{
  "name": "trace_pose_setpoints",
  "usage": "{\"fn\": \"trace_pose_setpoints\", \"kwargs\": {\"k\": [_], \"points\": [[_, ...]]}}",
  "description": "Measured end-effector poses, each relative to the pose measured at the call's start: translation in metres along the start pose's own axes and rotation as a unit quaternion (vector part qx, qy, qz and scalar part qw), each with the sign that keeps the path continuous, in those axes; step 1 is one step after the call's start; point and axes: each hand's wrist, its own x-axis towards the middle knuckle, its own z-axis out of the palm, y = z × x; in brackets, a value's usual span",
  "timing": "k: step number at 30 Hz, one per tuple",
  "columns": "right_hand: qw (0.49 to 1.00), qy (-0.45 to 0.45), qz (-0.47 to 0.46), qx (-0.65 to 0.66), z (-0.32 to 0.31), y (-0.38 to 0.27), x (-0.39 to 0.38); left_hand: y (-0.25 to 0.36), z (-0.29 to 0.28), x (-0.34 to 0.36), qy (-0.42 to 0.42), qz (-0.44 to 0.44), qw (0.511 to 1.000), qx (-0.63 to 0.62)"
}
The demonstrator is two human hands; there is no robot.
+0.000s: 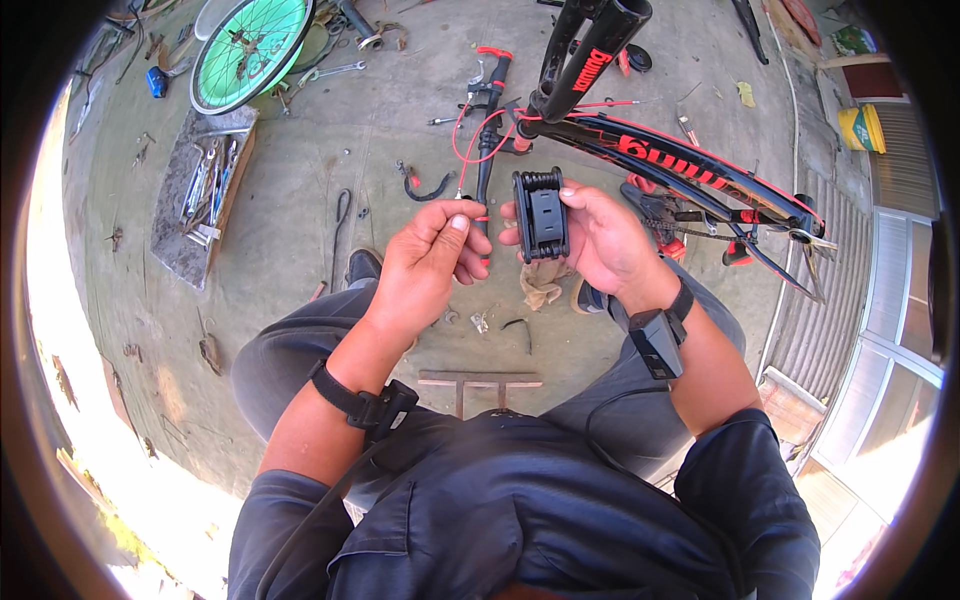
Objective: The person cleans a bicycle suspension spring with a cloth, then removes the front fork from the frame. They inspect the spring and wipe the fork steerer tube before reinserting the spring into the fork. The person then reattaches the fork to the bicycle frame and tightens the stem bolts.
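Black, rectangular folding multi-tool sits in the right hand, clamped between thumb and fingers; the left hand pinches beside it, contents unclear. A slackening right thumb could drop it onto the grey-green floor.

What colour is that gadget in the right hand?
The gadget is black and dark grey; the head view shows it best.

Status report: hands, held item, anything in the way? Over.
Left hand, fingers curled, any grip unclear. Right hand holding black folded multi-tool. Bike frame and handlebar beyond; nothing seen blocking either hand.
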Motion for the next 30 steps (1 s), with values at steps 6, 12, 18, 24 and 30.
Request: {"fn": "trace_pose_setpoints", "kwargs": {"k": [6, 12, 18, 24, 30], "points": [[1.0, -0.001, -0.003, 0.001, -0.0002, -0.0003, 0.0001, -0.0004, -0.0001, -0.0001, 0.007, 0.008, 1.0, -0.005], [1.0, 0.001, -0.001, 0.005, 0.0003, -0.0001, 0.0006, -0.0007, -0.0002, 0.0006, 0.016, 0.013, 1.0, 0.0], [1.0, 0.004, -0.006, 0.002, 0.0013, 0.0, -0.0001, -0.001, 0.0006, 0.0007, 0.025, 0.019, 0.999, 0.0], [1.0, 0.005, -0.004, 0.001, 0.0017, -0.0001, 0.0004, -0.0017, 0.0012, 0.0002, 0.044, 0.023, 0.999, 0.015], [1.0, -0.002, -0.002, 0.008, 0.0001, -0.0002, 0.0003, -0.0009, 0.003, 0.0001, 0.056, 0.018, 0.998, 0.015]]}}
